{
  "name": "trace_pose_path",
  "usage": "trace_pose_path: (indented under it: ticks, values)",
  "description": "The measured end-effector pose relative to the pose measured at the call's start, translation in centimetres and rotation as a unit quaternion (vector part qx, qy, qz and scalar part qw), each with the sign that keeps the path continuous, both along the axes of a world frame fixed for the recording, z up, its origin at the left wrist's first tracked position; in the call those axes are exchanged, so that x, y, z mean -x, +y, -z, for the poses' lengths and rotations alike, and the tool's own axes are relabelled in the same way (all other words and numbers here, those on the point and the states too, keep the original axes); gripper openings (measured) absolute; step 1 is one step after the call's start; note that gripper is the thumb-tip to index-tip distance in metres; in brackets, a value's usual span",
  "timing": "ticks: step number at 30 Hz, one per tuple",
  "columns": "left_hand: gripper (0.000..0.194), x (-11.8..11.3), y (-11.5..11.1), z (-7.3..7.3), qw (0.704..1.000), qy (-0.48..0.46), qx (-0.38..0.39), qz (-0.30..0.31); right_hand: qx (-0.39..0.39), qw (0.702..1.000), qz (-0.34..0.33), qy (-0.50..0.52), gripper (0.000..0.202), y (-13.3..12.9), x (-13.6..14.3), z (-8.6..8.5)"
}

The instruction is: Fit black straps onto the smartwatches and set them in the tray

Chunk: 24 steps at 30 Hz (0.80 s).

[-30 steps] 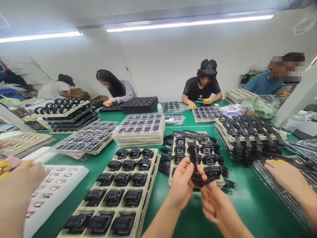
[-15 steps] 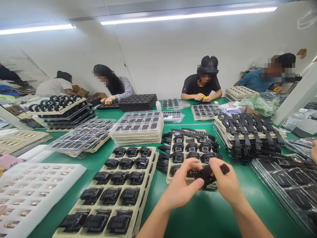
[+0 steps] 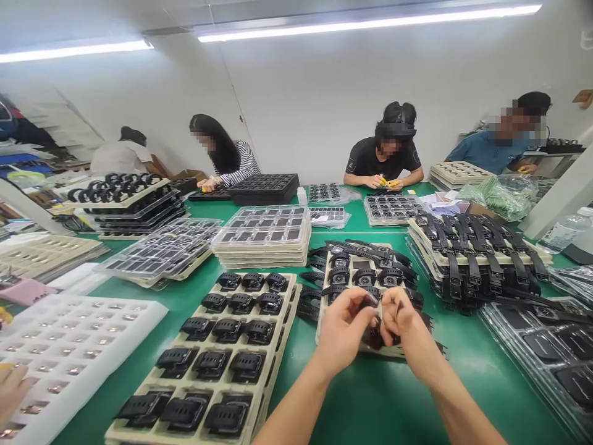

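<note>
My left hand (image 3: 345, 330) is closed on a dark smartwatch (image 3: 373, 334), which is partly hidden by the fingers. Close beside it, my right hand (image 3: 404, 324) has its fingers bent and pinched against the same watch; its strap is mostly out of sight. Both hands are over the near end of a cream tray (image 3: 319, 334) holding several watches with black straps, some hanging over its sides. To the left, another cream tray (image 3: 215, 386) carries rows of black watches with folded straps.
At the left lies a white foam tray (image 3: 106, 364) with small metallic parts; another person's hand (image 3: 12, 392) reaches over it. Stacked clear-lidded trays (image 3: 262, 238) stand behind. At right are a strap-laden stack (image 3: 477, 247) and clear plastic trays (image 3: 519, 346). Several co-workers sit opposite.
The black strap that stuck out past my right hand no longer shows. My right fingers have turned and drawn in towards the left hand. The whole view has shifted slightly.
</note>
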State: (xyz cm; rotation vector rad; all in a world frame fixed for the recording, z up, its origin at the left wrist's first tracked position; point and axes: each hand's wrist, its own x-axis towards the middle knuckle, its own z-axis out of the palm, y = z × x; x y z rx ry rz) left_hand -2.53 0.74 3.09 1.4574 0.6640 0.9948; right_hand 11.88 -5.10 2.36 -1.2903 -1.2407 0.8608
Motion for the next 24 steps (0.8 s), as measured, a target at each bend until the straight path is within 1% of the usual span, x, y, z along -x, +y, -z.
trace_pose_path:
  ticks: [2,3,4,7,8,9,12,14,17,20,22,24]
  values:
    - [0.033,-0.2,0.1,0.7,0.995,-0.059,0.077,0.019,0.022,0.995,-0.055,0.079,0.078,-0.1,0.0,0.7]
    - [0.039,-0.3,0.1,1.1,0.992,-0.074,0.1,0.032,0.03,0.991,-0.06,0.116,0.076,0.0,0.2,1.0]
    - [0.043,-0.4,0.0,1.5,0.989,-0.084,0.113,0.041,0.03,0.988,-0.04,0.147,0.071,0.1,0.3,1.2]
    - [0.048,-0.6,-0.4,2.3,0.987,-0.096,0.125,0.043,0.011,0.974,0.061,0.216,0.059,0.7,1.0,1.7]
    - [0.049,-0.6,-0.5,2.4,0.987,-0.097,0.122,0.038,0.01,0.971,0.074,0.228,0.058,0.9,1.3,1.8]
    - [0.05,-0.5,-0.6,2.4,0.988,-0.097,0.116,0.032,0.015,0.97,0.068,0.234,0.057,1.0,1.5,2.0]
    - [0.051,-0.4,-0.7,2.2,0.991,-0.089,0.09,0.032,0.043,0.973,0.021,0.226,0.055,1.0,1.9,2.5]
    - [0.05,-0.4,-0.7,1.9,0.992,-0.085,0.087,0.045,0.046,0.974,0.02,0.222,0.053,0.8,2.1,3.0]
    - [0.045,-0.5,-0.8,1.7,0.987,-0.088,0.122,0.063,0.03,0.976,0.052,0.211,0.052,0.6,2.3,3.5]
    - [0.045,-0.7,-0.9,1.8,0.982,-0.09,0.155,0.061,-0.001,0.987,0.088,0.136,0.052,0.6,2.8,3.9]
    - [0.046,-0.7,-1.0,1.8,0.981,-0.092,0.159,0.058,-0.029,0.99,0.113,0.079,0.048,0.5,3.3,4.1]
    - [0.047,-0.6,-1.2,1.7,0.986,-0.081,0.135,0.056,-0.046,0.986,0.138,0.079,0.043,0.3,3.7,4.1]
